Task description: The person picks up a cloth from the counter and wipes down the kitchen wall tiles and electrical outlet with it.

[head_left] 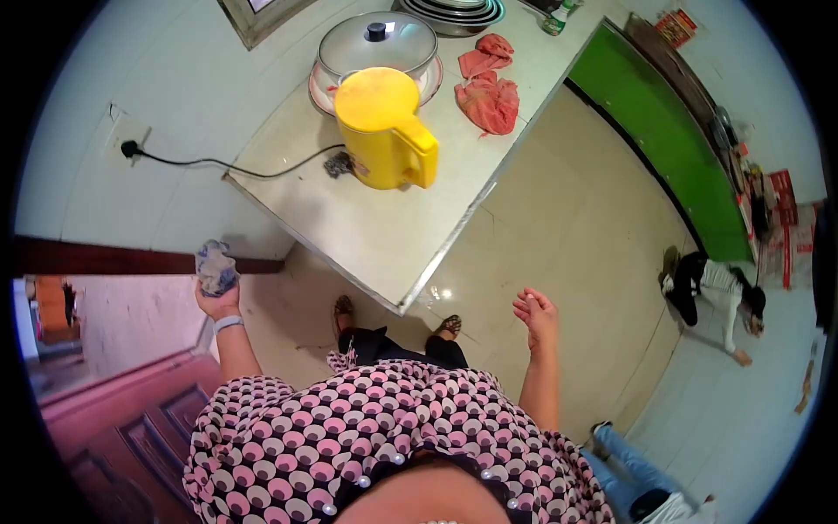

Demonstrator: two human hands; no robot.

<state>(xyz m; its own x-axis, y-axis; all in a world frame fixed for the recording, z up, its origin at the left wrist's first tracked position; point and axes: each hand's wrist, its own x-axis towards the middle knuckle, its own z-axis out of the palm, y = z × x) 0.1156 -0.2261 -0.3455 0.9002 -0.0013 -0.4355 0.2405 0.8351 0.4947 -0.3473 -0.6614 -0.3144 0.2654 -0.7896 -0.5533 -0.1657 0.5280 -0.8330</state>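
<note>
You are gripping a crumpled cloth [216,266] in your left hand [218,297], right hand [537,316] hanging loosely curled and empty; wiping the table [384,236] near the yellow kettle [384,127] seems next.

The view is a fisheye circle with black corners, and straight lines bow hard toward the rim: the counter [384,236] edge and the green cabinet [672,148] both curve. Light is even and fairly bright, probably daylight from off to the right, though the source is not in view. Shadows are soft; a faint one sits beside the kettle [384,127]. A small glare spot shines on the floor [441,293] by the counter corner, and the pot lid [377,44] shows a dull sheen. The centre is sharp enough. The edges smear, and the door [113,410] at lower left looks soft and pinkish. Colours are strong, slightly oversaturated.
</note>
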